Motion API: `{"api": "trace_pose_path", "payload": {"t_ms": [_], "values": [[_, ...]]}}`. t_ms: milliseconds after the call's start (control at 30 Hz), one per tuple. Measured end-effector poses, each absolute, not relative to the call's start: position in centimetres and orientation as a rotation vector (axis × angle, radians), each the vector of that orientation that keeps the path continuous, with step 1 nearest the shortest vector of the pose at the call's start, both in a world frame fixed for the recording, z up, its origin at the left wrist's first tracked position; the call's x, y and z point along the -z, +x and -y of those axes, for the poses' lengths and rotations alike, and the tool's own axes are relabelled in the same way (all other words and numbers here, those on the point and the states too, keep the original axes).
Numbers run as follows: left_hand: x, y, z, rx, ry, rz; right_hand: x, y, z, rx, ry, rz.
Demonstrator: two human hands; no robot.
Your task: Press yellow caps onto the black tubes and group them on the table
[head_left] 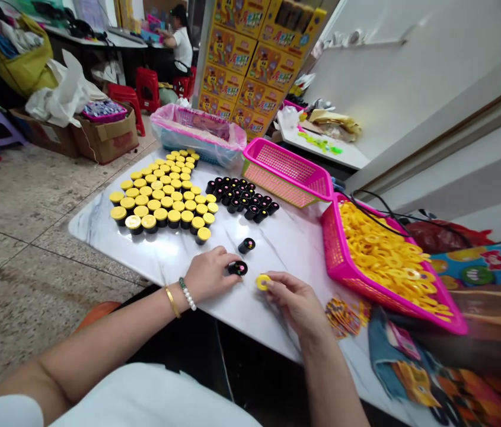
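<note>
I stood near the white marble-patterned table (290, 252), where a person sat at the near edge with both hands over its top. The left hand (208, 276) was partly closed, thumb and fingers around a black cup (238, 269) near the table's front edge, its mouth showing small coloured bits inside. The right hand (293, 299) was nearly closed, pinching a yellow ring (262, 282) between thumb and fingertips, just above the front of the table and apart from the cup. A second cup (246, 245) stood near the middle of the table, with coloured bits in it too. Across the table's left half spread a crowd of yellow-topped cups (167, 190), and toward its far middle clustered open cups (228, 197), many with pink bits inside. On the table's right side a pink basket (335, 252) was heaped with yellow rings (381, 255). At the table's far edge sat a pink-and-green basket (272, 182), its mesh floor showing, and left of that, a blue basket (188, 151) lined with clear plastic, whose pale contents I couldn't make out. Some colourful printed pieces (342, 317) lay at the table's right front.
</note>
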State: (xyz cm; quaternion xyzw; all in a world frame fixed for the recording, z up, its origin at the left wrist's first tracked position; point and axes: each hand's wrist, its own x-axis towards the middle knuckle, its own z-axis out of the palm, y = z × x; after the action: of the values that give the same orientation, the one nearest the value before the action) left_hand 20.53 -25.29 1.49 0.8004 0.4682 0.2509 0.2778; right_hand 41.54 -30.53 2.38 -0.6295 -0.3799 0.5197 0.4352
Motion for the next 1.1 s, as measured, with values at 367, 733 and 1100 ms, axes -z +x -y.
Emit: {"api": "trace_pose_path", "payload": {"t_ms": [367, 733, 1100], "values": [[-2.2, 20.2, 25.3, -0.661, 2.114, -1.200, -3.2, 37.0, 28.6, -1.222, -1.522, 1.098], [-2.2, 20.3, 25.2, -0.648, 2.049, -1.231, -2.2, 36.0, 28.0, -1.264, -1.414, 0.877], [-2.3, 20.4, 25.2, -0.611, 2.044, -1.236, -1.6, 36.1, 28.0, -1.321, -1.314, 0.820]]}}
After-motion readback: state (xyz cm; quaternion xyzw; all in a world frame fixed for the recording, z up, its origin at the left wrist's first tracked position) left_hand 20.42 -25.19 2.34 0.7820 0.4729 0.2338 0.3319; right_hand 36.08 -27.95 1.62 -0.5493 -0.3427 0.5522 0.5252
